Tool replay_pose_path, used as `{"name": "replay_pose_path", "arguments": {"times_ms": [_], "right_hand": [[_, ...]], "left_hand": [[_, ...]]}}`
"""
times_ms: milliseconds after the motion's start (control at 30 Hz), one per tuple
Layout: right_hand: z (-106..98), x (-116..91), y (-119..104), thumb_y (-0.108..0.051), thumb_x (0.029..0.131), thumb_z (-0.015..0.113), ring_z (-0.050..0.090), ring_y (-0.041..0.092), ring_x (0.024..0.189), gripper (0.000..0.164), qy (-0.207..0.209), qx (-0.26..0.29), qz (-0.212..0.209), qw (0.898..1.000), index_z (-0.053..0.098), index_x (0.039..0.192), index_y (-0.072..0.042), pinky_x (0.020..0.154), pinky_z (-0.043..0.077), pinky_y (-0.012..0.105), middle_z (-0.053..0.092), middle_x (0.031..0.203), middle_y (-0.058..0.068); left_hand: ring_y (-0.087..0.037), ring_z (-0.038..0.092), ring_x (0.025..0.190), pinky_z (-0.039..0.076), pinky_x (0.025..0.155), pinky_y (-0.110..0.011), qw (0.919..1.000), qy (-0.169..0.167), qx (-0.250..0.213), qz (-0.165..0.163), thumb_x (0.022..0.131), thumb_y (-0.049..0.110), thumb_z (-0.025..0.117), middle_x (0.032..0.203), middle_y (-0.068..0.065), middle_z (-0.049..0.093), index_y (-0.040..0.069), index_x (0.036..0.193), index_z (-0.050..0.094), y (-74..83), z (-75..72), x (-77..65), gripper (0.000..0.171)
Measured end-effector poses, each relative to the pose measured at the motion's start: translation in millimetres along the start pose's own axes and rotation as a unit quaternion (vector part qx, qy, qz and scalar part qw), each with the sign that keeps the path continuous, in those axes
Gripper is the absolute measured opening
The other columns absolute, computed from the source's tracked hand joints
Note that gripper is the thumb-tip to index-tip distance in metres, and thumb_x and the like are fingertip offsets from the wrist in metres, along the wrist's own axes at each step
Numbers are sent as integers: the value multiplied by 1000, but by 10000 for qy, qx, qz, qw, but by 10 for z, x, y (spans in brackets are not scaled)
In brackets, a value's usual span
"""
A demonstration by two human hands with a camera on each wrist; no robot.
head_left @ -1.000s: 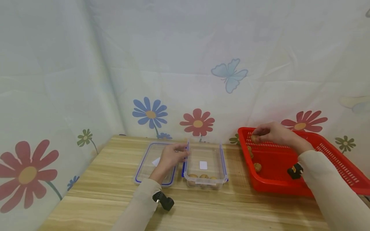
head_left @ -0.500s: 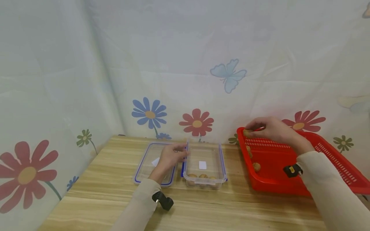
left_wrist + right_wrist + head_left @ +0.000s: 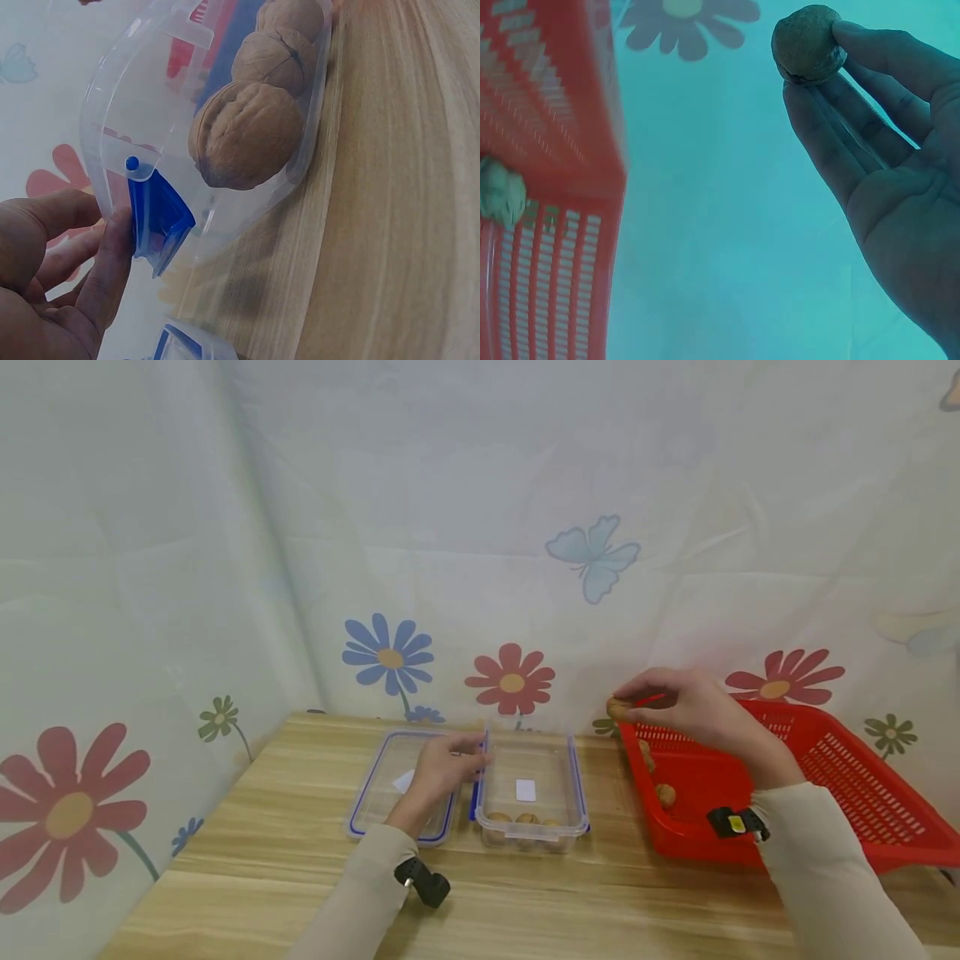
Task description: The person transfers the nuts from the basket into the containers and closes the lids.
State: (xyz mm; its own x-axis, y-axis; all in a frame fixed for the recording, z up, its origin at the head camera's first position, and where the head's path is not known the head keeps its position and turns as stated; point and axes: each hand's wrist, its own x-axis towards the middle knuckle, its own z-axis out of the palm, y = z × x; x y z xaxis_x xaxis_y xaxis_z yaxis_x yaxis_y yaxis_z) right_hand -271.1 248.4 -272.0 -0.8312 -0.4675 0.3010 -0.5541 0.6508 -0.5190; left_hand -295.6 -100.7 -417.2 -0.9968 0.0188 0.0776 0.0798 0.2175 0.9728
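Between thumb and fingertips, my right hand [image 3: 693, 710] pinches a walnut [image 3: 808, 45], held in the air at the left rim of the red plastic basket [image 3: 738, 847]. My left hand [image 3: 442, 770] grips the left wall of a clear food container [image 3: 581, 789], thumb and fingers on either side of the rim beside a blue latch [image 3: 159, 217]. Walnuts [image 3: 247, 135] sit in a row along the container's near end. More walnuts [image 3: 665, 794] lie in the basket by its left wall.
Left of the container, a clear lid [image 3: 367, 793] with a blue seal lies flat on the wooden table [image 3: 247, 852], partly behind my left hand. A flower-print curtain [image 3: 450, 527] hangs right behind the table.
My right hand has carried the walnut leftward, from over the basket's inside to its left rim. My left hand has stayed on the container.
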Motion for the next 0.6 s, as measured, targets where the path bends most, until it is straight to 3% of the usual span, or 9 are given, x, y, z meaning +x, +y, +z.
{"name": "replay_pose_path", "arguments": {"times_ms": [200, 600], "right_hand": [[176, -4, -97, -9, 95, 82, 71, 24, 105, 31, 103, 339, -390, 9986, 76, 125, -9, 91, 59, 18, 75, 120, 5], [594, 93, -254, -12, 97, 80, 72, 26, 111, 29, -34, 1199, -457, 9917, 76, 125, -10, 94, 62, 29, 74, 122, 5]], "left_hand": [[-26, 76, 91, 67, 81, -35, 10000, 6, -68, 48, 95, 5, 78, 112, -16, 72, 0, 133, 72, -5, -3, 7, 39], [-27, 76, 90, 67, 81, -35, 9999, -18, -117, 104, 95, 3, 77, 110, -16, 72, -2, 133, 72, -14, -3, 14, 38]]}}
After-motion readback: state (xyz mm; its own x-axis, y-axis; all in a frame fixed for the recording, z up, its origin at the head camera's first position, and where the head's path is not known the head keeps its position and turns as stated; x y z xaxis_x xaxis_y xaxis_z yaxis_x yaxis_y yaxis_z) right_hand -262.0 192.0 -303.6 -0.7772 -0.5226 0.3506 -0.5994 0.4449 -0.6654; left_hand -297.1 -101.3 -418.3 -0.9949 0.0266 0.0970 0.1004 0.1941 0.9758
